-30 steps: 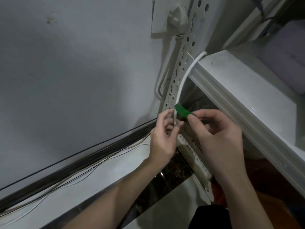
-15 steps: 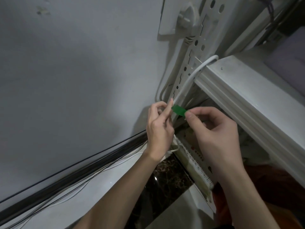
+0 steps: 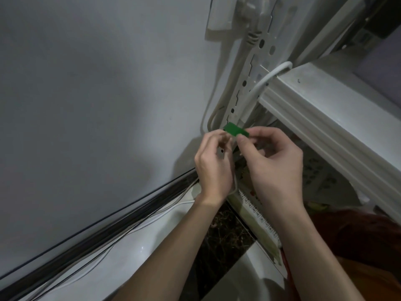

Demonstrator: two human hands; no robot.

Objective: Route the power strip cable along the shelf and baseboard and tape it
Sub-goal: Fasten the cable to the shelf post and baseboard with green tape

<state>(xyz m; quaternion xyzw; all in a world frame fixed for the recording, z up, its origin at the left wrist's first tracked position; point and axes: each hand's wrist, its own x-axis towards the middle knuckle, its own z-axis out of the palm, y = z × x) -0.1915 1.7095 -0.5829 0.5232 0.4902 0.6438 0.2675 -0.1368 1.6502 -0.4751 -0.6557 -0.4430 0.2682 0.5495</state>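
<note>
Where cable [image 3: 259, 84] leaves shelf [image 3: 325, 101]: it bends over the shelf's edge and runs down the perforated upright [image 3: 252, 66], ending from view just above the fingers.
Tape [image 3: 235, 129]: short green strip, stretched between both hands, lying across the cable and upright directly above the fingertips.
Right hand [image 3: 273, 168]: thumb and forefinger clamped on the tape's right end, apparently to keep the strip taut so that it lands flat.
Left hand [image 3: 213, 168]: fingers [image 3: 223, 137] curled, pinching at the tape's left end beside the cable; whether they also trap the cable cannot be told.
Baseboard [image 3: 97, 231]: dark strip at the foot of the wall [image 3: 97, 94], below and left of the left hand, with thin wires lying along it.
Step (judged): fixing the cable to the upright; the baseboard run appears not yet taped.
Next (judged): press both tape ends down past the cable.
Risk (judged): the upright's holes offer little grip, so the tape may lift.
</note>
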